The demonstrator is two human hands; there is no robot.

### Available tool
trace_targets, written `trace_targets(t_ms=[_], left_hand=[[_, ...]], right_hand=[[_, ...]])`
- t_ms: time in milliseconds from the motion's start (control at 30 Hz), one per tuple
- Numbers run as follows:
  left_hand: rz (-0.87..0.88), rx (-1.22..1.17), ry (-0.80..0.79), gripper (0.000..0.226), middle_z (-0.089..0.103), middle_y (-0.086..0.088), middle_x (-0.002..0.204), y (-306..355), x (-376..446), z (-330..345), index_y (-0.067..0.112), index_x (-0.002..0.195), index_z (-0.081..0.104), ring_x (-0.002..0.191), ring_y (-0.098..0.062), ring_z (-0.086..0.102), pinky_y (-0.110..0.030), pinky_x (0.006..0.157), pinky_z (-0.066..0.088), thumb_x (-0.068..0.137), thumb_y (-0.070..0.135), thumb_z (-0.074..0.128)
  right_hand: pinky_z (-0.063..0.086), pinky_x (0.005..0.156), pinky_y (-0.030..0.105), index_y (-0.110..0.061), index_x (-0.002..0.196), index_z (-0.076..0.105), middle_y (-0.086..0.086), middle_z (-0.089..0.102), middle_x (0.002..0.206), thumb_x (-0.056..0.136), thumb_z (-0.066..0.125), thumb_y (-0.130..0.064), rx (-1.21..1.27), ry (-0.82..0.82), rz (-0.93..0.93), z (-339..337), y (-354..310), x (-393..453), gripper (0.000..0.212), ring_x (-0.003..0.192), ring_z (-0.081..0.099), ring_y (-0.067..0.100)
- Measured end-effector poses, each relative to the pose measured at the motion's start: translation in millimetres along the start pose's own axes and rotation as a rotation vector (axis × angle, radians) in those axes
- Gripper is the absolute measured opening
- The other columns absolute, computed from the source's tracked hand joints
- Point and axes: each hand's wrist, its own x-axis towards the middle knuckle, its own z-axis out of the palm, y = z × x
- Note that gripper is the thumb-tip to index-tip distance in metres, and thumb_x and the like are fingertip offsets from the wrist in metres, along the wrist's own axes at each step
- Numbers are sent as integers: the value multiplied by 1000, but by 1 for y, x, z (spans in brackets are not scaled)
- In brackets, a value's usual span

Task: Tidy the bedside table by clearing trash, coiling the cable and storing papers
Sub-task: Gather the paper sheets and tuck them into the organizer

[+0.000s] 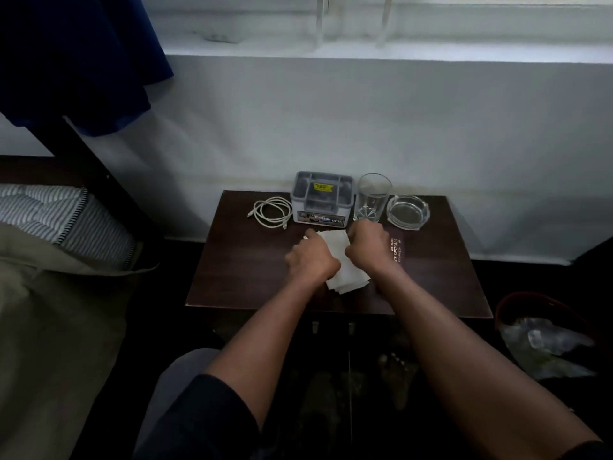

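From the head view, both hands sit over a small stack of white papers [345,270] lying at the middle of the dark table [232,277]; the left hand [311,257] has its fingers curled onto the stack's left side and the right hand [366,244] is curled on its right edge, so each looks to be gripping the sheets. These papers should be light, thin and floppy, apt to slide apart and crease, so taking them by opposite edges and squaring them seems wise. How many sheets there are cannot be told. Behind lie one white cable [270,212], already looped, soft and springy; one grey lidded box [321,199]; one drinking glass [373,197] and one glass ashtray [408,212], both breakable; and one dark case [398,249] beside the right wrist.
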Motion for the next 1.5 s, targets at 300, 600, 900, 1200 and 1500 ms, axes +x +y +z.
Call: trace_targets(t_ms=[300,600,900,1200,1500], left_hand=[[-213,-695,-300,44,73,-11,109,1,21,-14,3,133,59,88,-21,73,-34,59,64,91,0,71],[-282,-843,-419,41,70,-5,125,-20,24,-27,9,136,62,102,-18,67,-30,73,55,97,13,72],[5,-860,-213,25,78,-3,116,-39,31,-62,14,114,73,90,-9,74,-21,66,58,91,20,81],[182,-806,524,31,79,-1,105,-27,44,-82,13,120,65,94,-17,76,-30,73,60,102,38,65],[286,-788,703,20,72,7,69,-7,59,-81,21,114,56,58,-7,65,-28,57,51,99,28,66]], right_hand=[[58,72,37,-1,119,67,19,73,119,81,83,-13,185,-174,178,14,-9,11,44,104,75,37],[50,67,32,3,109,70,17,72,104,72,88,-4,472,-246,292,11,-12,16,42,91,70,31],[50,51,27,-3,117,69,9,77,102,81,83,3,800,-222,94,-16,-41,8,39,80,72,23],[66,81,47,-12,113,65,8,77,99,78,89,-9,953,234,33,-7,-80,26,42,92,78,24],[65,79,51,-17,86,82,4,79,89,92,77,-17,916,333,-79,1,-96,52,7,77,75,17]])
